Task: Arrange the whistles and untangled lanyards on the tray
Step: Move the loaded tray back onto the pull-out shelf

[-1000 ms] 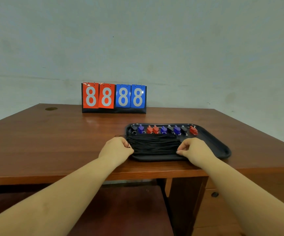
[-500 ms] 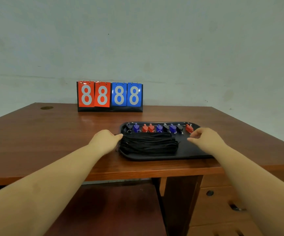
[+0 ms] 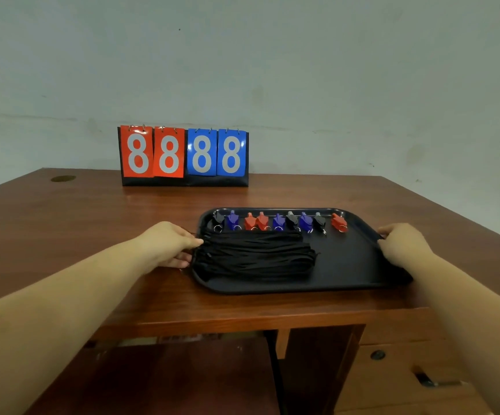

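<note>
So from the head cam: the black rectangular plastic tray sits near the front edge of the brown wooden desk, and it looks pretty much sorted. The small plastic whistles in black, blue and red sit in a row along the tray's far rim, metal rings facing the person, probably so they're easy to count. The black cord lanyards lie straightened in one flat bundle on the left half, right in front of that row. The left hand is at the tray's left edge, fingers loosely curled, fingertips touching the bundle's end; I can't tell if it's actually pinching anything. The right hand rests on the tray's right rim, well apart from the lanyards, and its grip looks closed over the rim, I'd guess to steady the tray. Way back by the wall there's a red and blue flip scoreboard showing all eights, not involved at all.
</note>
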A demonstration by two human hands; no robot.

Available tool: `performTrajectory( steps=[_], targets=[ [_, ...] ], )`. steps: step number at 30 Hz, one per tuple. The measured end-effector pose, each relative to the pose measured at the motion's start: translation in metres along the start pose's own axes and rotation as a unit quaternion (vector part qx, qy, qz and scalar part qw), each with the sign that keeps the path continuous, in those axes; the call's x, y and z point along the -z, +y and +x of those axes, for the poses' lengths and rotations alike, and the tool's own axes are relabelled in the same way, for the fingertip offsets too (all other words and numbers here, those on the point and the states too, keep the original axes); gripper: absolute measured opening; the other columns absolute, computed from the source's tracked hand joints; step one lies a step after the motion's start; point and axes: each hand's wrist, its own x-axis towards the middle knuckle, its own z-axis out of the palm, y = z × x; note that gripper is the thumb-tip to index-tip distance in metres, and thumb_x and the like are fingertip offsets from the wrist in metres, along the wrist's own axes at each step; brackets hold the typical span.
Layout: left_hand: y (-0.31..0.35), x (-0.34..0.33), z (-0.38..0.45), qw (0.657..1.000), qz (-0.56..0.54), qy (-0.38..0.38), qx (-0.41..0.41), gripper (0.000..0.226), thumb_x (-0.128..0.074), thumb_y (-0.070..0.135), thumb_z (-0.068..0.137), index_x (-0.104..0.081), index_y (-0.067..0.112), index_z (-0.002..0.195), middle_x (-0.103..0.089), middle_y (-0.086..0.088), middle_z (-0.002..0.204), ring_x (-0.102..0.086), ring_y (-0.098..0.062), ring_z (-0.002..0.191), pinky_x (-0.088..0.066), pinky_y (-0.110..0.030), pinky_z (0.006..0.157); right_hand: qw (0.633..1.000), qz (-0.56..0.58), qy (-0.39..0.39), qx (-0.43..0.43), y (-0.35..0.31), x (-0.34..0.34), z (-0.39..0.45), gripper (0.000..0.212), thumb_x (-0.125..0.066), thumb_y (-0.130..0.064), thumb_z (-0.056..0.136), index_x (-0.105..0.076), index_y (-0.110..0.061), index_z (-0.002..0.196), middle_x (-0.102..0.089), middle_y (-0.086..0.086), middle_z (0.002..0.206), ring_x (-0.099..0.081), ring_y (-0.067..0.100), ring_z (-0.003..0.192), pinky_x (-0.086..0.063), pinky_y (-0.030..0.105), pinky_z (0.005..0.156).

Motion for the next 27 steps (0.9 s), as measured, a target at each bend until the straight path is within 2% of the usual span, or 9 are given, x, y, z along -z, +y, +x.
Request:
performTrajectory(
  steps=[4, 8, 12, 14, 16, 20, 22, 24, 27],
  targets=[
    [-0.007, 0.006, -0.009, 1.0, -0.022, 0.017, -0.013, 0.027, -0.064, 0.01, 0.087, -0.062, -0.004, 0.11, -0.063, -0.012, 0.086, -0.058, -0.016, 0.068, -0.05, -0.013, 0.043, 1.0, 0.029, 0.001, -0.011, -0.004, -0.002, -0.012, 0.028, -0.047, -0.001, 0.091, -0.065, -0.006, 0.112, -0.059, 0.01, 0.091, -0.055, 0.026, 0.076, -0.047, 0.035, 0.066],
    [-0.017, 0.028, -0.03, 0.999, -0.017, 0.031, -0.008, 0.027, -0.062, 0.008, 0.088, -0.061, -0.006, 0.112, -0.064, -0.017, 0.098, -0.059, -0.017, 0.072, -0.05, -0.013, 0.043, 0.996, 0.089, -0.026, -0.019, -0.019, 0.0, -0.041, 0.029, -0.049, -0.001, 0.091, -0.065, -0.008, 0.115, -0.058, 0.008, 0.091, -0.056, 0.024, 0.072, -0.046, 0.031, 0.057],
    [-0.033, 0.063, -0.059, 0.999, -0.018, 0.044, 0.001, 0.023, -0.061, 0.006, 0.088, -0.062, -0.006, 0.107, -0.063, -0.012, 0.086, -0.059, -0.017, 0.072, -0.05, -0.022, 0.051, 0.988, 0.146, -0.042, -0.02, -0.04, -0.001, -0.08, 0.031, -0.05, 0.002, 0.091, -0.063, -0.007, 0.118, -0.064, 0.015, 0.11, -0.058, 0.03, 0.087, -0.053, 0.042, 0.075],
    [-0.043, 0.083, -0.076, 0.998, -0.02, 0.054, 0.0, 0.021, -0.062, 0.006, 0.088, -0.064, -0.006, 0.105, -0.065, -0.015, 0.09, -0.062, -0.021, 0.078, -0.05, -0.025, 0.06, 0.987, 0.155, -0.043, -0.009, -0.053, 0.0, -0.1, 0.031, -0.051, 0.002, 0.091, -0.063, -0.004, 0.118, -0.063, 0.018, 0.119, -0.059, 0.034, 0.098, -0.05, 0.044, 0.084],
    [-0.055, 0.105, -0.092, 0.998, -0.036, 0.059, 0.0, 0.02, -0.062, 0.005, 0.087, -0.064, -0.008, 0.103, -0.066, -0.021, 0.095, -0.063, -0.029, 0.082, -0.052, -0.03, 0.066, 0.983, 0.174, -0.05, -0.003, -0.065, 0.002, -0.119, 0.031, -0.051, 0.003, 0.091, -0.063, -0.003, 0.118, -0.062, 0.018, 0.12, -0.058, 0.035, 0.104, -0.049, 0.042, 0.085],
    [-0.077, 0.146, -0.127, 0.996, -0.044, 0.072, -0.012, 0.013, -0.063, 0.004, 0.086, -0.066, -0.007, 0.093, -0.066, -0.019, 0.082, -0.062, -0.024, 0.062, -0.05, -0.03, 0.056, 0.967, 0.247, -0.066, -0.011, -0.087, 0.006, -0.16, 0.034, -0.055, 0.006, 0.088, -0.061, -0.001, 0.12, -0.062, 0.02, 0.121, -0.06, 0.036, 0.105, -0.05, 0.044, 0.092],
    [-0.089, 0.164, -0.145, 0.996, -0.03, 0.087, -0.017, 0.008, -0.063, 0.004, 0.086, -0.066, -0.003, 0.086, -0.065, -0.011, 0.065, -0.058, -0.012, 0.045, -0.046, -0.021, 0.042, 0.958, 0.274, -0.079, -0.015, -0.097, 0.008, -0.185, 0.035, -0.055, 0.009, 0.087, -0.062, -0.001, 0.119, -0.063, 0.021, 0.118, -0.062, 0.033, 0.094, -0.052, 0.043, 0.084],
    [-0.102, 0.18, -0.163, 0.995, -0.018, 0.094, -0.023, 0.009, -0.063, 0.005, 0.086, -0.068, -0.003, 0.087, -0.065, -0.007, 0.062, -0.058, -0.012, 0.048, -0.045, -0.019, 0.044, 0.95, 0.296, -0.095, -0.014, -0.104, 0.009, -0.211, 0.035, -0.052, 0.01, 0.087, -0.062, -0.002, 0.119, -0.064, 0.019, 0.114, -0.06, 0.025, 0.074, -0.053, 0.041, 0.075],
    [-0.12, 0.196, -0.189, 0.995, 0.005, 0.098, -0.028, 0.007, -0.064, 0.008, 0.086, -0.069, 0.002, 0.084, -0.066, -0.011, 0.075, -0.058, -0.017, 0.06, -0.047, -0.018, 0.044, 0.945, 0.304, -0.118, -0.016, -0.109, 0.01, -0.248, 0.035, -0.049, 0.009, 0.089, -0.062, -0.003, 0.119, -0.064, 0.017, 0.109, -0.056, 0.021, 0.07, -0.05, 0.045, 0.088]
  ],
)
